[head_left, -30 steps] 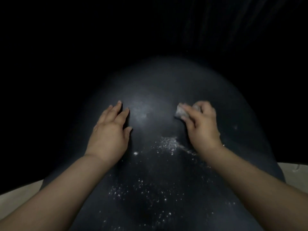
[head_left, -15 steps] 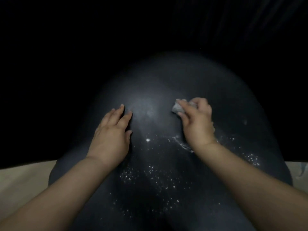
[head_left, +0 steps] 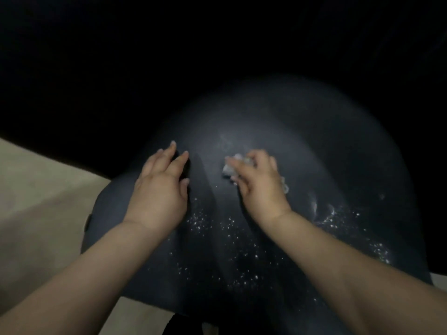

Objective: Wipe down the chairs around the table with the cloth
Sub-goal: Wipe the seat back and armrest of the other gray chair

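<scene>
On dark chair (head_left: pixel 302 146), right hand (head_left: pixel 260 187) grips cloth (head_left: pixel 228 166).

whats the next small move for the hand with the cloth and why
Probably drag the cloth, gripped by the right hand, back toward the body across the dark chair seat. White specks lie scattered nearer the person, while the seat ahead looks cleaner. The left hand rests flat, steadying.

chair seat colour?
Dark blue-grey, matte, flecked with white specks: chair seat, head view.
</scene>
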A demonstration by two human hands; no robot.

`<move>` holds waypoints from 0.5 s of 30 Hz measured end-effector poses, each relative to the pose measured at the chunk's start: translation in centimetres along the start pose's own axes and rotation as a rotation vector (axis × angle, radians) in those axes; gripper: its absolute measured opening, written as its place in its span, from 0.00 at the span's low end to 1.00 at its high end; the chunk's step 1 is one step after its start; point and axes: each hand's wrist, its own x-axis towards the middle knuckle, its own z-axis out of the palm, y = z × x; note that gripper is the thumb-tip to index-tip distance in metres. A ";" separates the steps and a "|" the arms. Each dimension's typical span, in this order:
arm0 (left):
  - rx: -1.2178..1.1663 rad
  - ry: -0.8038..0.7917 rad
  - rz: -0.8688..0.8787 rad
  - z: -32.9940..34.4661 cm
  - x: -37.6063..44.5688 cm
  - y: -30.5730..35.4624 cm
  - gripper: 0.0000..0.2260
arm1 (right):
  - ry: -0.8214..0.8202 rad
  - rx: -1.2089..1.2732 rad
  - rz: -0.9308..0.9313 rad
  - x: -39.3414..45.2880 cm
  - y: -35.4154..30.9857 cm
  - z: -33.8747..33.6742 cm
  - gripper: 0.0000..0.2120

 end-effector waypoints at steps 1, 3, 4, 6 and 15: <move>-0.005 0.010 -0.011 0.2 -0.4 -0.2 0.24 | -0.091 -0.031 -0.105 -1.6 -0.3 0.1 0.16; -0.014 0.020 -0.039 0.6 -1.4 -0.6 0.24 | -0.199 -0.075 -0.270 -4.2 0.4 -1.2 0.18; -0.018 0.020 -0.053 0.7 -1.8 -0.9 0.24 | -0.195 -0.104 -0.312 -4.4 1.3 -2.1 0.19; -0.019 0.029 -0.090 1.0 -2.8 -1.6 0.24 | -0.108 -0.125 -0.272 -2.8 2.7 -3.2 0.17; -0.030 0.050 -0.218 2.1 -6.8 -4.7 0.24 | -0.195 -0.063 -0.331 -3.4 -2.4 2.3 0.16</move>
